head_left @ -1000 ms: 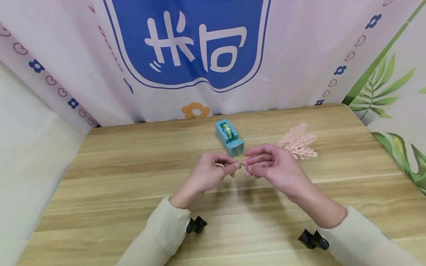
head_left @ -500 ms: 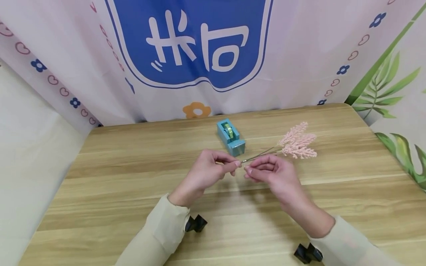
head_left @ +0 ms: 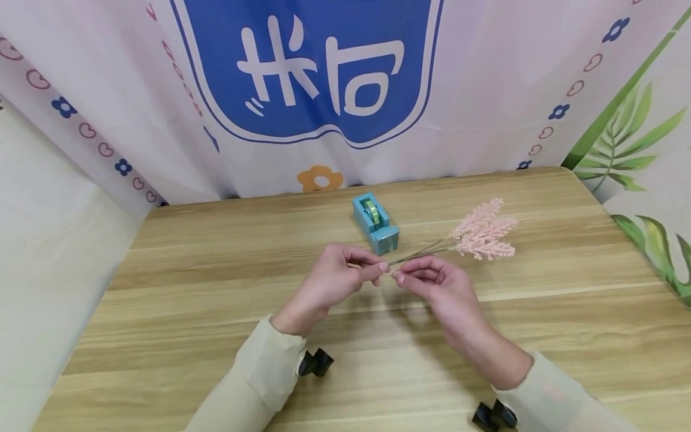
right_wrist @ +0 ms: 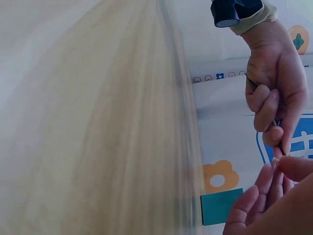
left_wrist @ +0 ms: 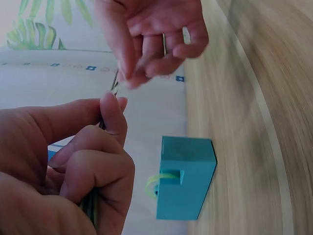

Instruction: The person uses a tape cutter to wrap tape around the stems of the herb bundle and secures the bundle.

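Observation:
Pink artificial flower sprigs with thin stems extend to the right in the head view. My left hand pinches the stems near their lower part between thumb and index finger, the other fingers curled round the ends in the left wrist view. Close beside it, my right hand pinches with thumb and index finger at a small whitish, translucent bit of tape by the stems. That tape is mostly hidden by the fingertips. Just beyond both hands stands a teal tape dispenser with a yellow-green roll.
The wooden table runs back to a printed curtain with a blue emblem. A leaf-patterned wall covering lies to the right. Black camera mounts sit at both wrists.
My right hand has moved down off the stems, uncovering them, then slightly left towards the left fingertips. The left hand keeps its hold on the stems almost in place.

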Action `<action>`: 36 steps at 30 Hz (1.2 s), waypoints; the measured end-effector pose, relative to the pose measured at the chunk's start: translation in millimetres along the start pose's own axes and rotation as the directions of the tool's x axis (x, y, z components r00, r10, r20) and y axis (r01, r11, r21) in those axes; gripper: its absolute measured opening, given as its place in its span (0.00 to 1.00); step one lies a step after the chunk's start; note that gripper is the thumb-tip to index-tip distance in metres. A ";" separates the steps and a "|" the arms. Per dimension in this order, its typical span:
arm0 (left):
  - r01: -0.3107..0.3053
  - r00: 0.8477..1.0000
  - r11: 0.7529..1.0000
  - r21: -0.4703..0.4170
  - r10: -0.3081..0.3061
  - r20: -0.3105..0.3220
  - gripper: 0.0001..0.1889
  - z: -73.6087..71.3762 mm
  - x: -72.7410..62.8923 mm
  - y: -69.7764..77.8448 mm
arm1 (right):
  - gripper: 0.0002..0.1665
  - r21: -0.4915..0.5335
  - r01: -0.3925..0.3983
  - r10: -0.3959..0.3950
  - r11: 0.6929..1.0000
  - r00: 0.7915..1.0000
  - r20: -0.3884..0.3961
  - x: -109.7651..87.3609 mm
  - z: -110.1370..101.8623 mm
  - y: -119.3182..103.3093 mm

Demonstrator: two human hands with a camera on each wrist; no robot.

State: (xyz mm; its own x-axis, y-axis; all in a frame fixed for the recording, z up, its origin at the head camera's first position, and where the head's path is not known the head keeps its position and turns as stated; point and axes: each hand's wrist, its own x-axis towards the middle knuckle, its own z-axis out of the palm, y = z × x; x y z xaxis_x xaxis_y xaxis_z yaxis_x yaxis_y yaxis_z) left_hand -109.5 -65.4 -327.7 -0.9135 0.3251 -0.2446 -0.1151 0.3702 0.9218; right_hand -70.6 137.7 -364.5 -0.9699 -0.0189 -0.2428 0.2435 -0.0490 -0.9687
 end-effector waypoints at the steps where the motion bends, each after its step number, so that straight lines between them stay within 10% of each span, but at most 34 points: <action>1: -0.013 1.000 1.000 0.009 0.013 -0.004 0.07 -0.3 0.0 -0.9 | 0.18 -0.009 -0.003 0.003 1.000 1.000 0.016 -0.7 -0.6 -0.8; 9: -0.056 0.997 0.990 0.126 0.062 -0.046 0.06 0.1 -1.4 -8.7 | 0.21 -0.055 -0.037 0.043 0.998 0.993 0.106 -8.4 -2.5 -10.3; 21: -0.003 0.997 0.996 0.088 -0.004 0.081 0.05 5.3 -6.9 -13.5 | 0.27 0.021 -0.032 0.029 0.999 0.991 0.133 -18.8 -6.6 -17.9; 36: 0.030 0.991 0.998 0.057 -0.037 0.127 0.05 4.8 -9.8 -1.3 | 0.29 -0.329 0.222 -0.222 0.918 0.974 0.037 -30.9 -2.9 -15.9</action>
State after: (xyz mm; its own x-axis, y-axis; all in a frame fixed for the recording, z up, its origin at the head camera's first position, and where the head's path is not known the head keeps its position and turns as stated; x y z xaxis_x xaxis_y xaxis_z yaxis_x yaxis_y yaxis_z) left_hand -98.5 -64.8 -328.0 -0.8518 0.4186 -0.3149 -0.1204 0.4286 0.8954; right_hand -44.5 142.0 -341.7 -0.9988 -0.0446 -0.0192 0.0060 0.2798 -0.9600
